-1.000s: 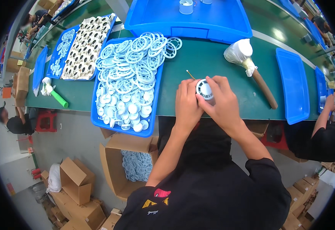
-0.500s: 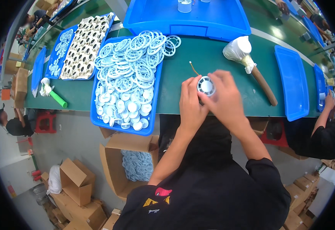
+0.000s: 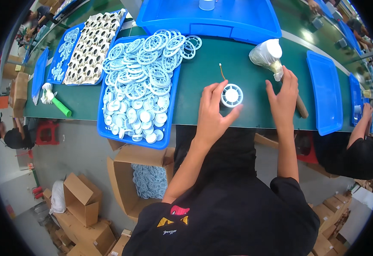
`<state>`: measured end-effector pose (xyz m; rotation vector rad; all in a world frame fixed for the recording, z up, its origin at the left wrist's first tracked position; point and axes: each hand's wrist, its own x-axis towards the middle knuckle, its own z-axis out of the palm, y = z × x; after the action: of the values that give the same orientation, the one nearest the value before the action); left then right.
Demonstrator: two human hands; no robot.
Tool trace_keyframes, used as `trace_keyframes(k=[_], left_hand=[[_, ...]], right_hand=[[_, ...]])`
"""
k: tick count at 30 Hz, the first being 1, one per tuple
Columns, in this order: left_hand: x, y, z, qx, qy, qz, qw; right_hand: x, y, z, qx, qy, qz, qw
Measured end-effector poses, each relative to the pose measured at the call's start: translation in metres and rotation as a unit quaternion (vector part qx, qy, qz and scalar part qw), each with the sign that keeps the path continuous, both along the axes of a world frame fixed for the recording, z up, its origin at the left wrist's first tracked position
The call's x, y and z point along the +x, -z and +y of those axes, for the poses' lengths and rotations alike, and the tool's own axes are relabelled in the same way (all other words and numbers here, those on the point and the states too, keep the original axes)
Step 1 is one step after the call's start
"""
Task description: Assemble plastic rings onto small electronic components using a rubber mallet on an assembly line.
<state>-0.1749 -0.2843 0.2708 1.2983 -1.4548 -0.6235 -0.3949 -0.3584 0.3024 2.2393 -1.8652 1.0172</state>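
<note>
My left hand holds a round white fan-like part with a spoked ring, thumb on its near side and fingers at its left. A thin orange wire with a small white plug sticks up behind it. My right hand is over the wooden handle of a mallet, thumb and fingers apart. The hand covers part of the handle; whether it touches is unclear. The mallet's head is wrapped in white plastic and lies on the green table.
Left of my hands, a blue tray holds a heap of pale blue rings and white discs. Beyond are an egg-carton tray and a green-handled tool. A large blue bin stands ahead, a blue tray at right.
My right hand has left the round white part and moved right to the mallet's handle. My left hand keeps the part, which now shows fully. The view has shifted slightly.
</note>
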Motion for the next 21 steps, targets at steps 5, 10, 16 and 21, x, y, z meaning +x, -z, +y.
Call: trace_keyframes(k=[5,10,16,21], left_hand=[[-0.005,0.002,-0.001,0.004,0.002,0.000,1.000],[0.007,-0.003,0.005,0.026,-0.005,-0.009,1.000],[0.008,0.002,0.002,-0.002,0.042,0.014,0.999],[0.010,0.005,0.000,0.011,0.038,0.039,0.998]], right_hand=[[-0.012,-0.020,-0.028,0.226,0.058,0.048,0.971],[0.009,-0.050,0.039,0.195,-0.092,-0.159,0.963],[0.003,-0.042,0.057,0.176,-0.122,-0.126,0.969],[0.007,-0.062,0.047,0.285,-0.109,-0.080,0.949]])
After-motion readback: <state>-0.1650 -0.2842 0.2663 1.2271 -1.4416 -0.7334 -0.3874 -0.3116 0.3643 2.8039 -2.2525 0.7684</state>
